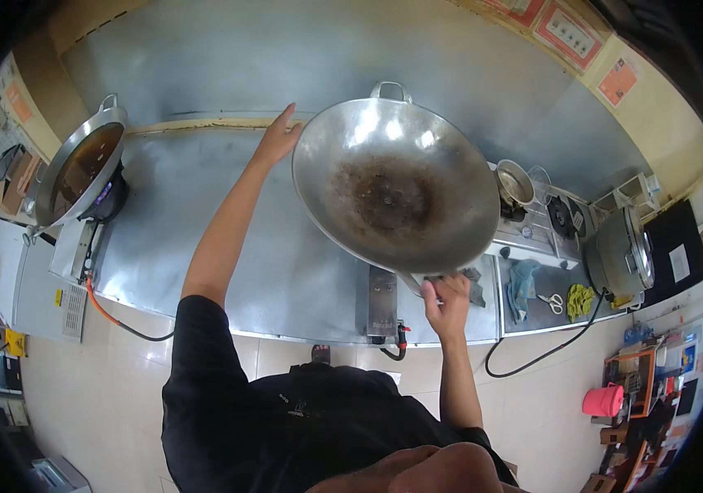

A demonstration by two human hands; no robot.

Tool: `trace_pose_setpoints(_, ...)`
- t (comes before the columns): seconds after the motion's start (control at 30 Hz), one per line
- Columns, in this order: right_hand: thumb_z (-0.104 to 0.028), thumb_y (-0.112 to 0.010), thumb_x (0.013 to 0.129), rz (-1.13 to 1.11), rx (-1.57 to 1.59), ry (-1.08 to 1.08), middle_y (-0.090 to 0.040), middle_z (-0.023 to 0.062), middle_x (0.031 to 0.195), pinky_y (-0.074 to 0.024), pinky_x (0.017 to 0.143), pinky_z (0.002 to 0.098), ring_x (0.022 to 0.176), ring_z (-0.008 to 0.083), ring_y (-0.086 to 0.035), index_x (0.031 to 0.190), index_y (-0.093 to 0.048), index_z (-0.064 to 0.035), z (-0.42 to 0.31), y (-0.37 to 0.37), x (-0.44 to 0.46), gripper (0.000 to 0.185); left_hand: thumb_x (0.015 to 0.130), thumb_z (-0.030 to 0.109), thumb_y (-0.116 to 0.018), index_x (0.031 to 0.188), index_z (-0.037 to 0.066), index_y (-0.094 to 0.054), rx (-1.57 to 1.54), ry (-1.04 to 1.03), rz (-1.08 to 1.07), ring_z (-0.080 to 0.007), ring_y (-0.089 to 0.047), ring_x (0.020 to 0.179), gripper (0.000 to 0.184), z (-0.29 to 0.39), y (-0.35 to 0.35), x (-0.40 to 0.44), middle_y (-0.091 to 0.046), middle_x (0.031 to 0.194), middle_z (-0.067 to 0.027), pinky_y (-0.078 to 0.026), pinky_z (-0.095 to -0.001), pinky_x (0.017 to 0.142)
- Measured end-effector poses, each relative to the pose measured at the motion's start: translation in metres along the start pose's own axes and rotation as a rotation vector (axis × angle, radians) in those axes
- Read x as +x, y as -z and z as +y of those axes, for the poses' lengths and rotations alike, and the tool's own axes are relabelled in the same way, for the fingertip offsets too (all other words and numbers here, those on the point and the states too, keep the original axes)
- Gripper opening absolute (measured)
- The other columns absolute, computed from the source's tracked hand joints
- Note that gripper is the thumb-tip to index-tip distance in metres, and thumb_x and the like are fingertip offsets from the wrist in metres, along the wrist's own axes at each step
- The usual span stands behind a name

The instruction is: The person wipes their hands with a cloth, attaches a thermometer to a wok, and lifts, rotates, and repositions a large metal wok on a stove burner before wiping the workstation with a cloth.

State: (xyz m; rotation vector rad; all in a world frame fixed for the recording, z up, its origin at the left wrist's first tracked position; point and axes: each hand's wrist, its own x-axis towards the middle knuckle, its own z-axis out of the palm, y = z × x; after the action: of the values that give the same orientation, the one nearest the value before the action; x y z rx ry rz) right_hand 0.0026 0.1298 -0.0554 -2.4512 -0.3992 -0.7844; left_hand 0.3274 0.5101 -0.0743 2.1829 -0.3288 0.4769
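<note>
Steel counter (154,205) runs wide across the view, approx. waist-high on the person. Big wok (395,185) is over its mid-to-R part, tilted w/ the bowl facing the camera; the bottom is scorched brown-black (shiny nearer the rim). Can't tell if its underside touches anything. 2nd wok (109,119), far L, holds dark liquid (88,168). Lidded pot (615,255) stands far R, well apart from the big wok. Metal box (382,304) sits at the counter's front edge, partly hidden by the big wok.

R hand (452,306) is closed round the near handle (411,283) of the big wok, thumb up. L hand (277,141) is open, fingers extended, just beside the wok's L rim; contact unclear, nothing visibly gripped.

Small pan (514,182) is R of the big wok, near the back. Blue cloth (522,287), yellow-green cloth (581,302) & scissors (552,304) lie front R, scissors btwn the two.
</note>
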Motion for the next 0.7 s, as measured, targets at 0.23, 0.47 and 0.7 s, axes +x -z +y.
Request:
trace_pose_setpoints(0.23,-0.019,-0.060,0.087,0.428,0.157,-0.613,-0.051,0.0088,0.101,-0.0386,0.088,0.0398,0.096,0.0254,-0.048,0.110,-0.050,-0.0058,-0.009,0.008,-0.016,0.029,0.086,0.028,-0.053,0.142,0.004,-0.026,0.152,0.000,-0.223,-0.0325,-0.033,0.133,0.066,0.057,-0.021,0.084,-0.034,0.143,-0.0208,-0.029,-0.0364,0.109)
trace_pose_setpoints(0.47,-0.029,-0.052,0.093,0.451,1.375,-1.278,-0.057,0.0041,0.093,-0.0414,0.090,0.0390,0.091,0.0194,-0.054,0.109,-0.053,-0.0079,-0.034,0.007,-0.012,0.026,0.084,0.027,-0.052,0.140,-0.002,-0.025,0.411,-0.170,-0.357,-0.0333,-0.034,0.132,0.069,0.041,-0.138,0.213,-0.034,0.141,-0.0234,-0.032,-0.0391,0.108)
trace_pose_setpoints(0.7,-0.037,-0.038,0.098,0.626,1.641,-1.344,-0.048,0.0001,0.072,-0.0424,0.079,0.0371,0.081,0.0220,-0.055,0.090,-0.050,-0.0112,-0.043,0.012,0.016,0.029,0.080,0.032,-0.056,0.134,-0.003,-0.039,0.488,-0.074,-0.405,-0.0361,-0.042,0.126,0.067,-0.048,-0.287,0.328,-0.040,0.137,-0.0253,-0.036,-0.0408,0.104)
